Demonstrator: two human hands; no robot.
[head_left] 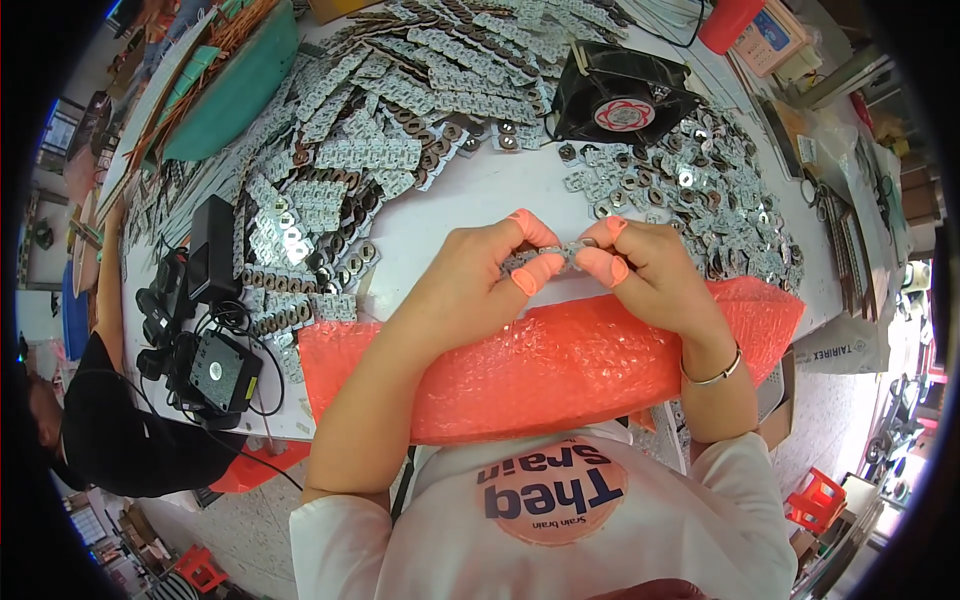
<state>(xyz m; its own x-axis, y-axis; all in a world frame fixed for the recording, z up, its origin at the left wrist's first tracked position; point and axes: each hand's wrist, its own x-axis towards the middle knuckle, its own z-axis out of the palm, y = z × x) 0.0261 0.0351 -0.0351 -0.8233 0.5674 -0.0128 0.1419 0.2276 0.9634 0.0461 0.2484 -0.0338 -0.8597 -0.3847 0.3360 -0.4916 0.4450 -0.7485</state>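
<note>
My left hand [482,278] and my right hand [655,272] meet over the white table, with orange finger cots on thumbs and index fingers. Both pinch a short strip of small grey boards [572,248], one end in each hand; the fingers cover most of it. Under my wrists, a red bubble-wrap sheet [560,370] lies along the near table edge. To the left and beyond is a heap of long board strips [370,155] with round dark parts. Small separate pieces [680,180] are piled beyond my right hand.
A black fan [625,95] stands at the far side. Black power adapters [215,370] with tangled cables sit at the left. A green basin [235,90] holds copper-coloured strips. Another person in a black shirt [130,430] is at the left, one arm by the table.
</note>
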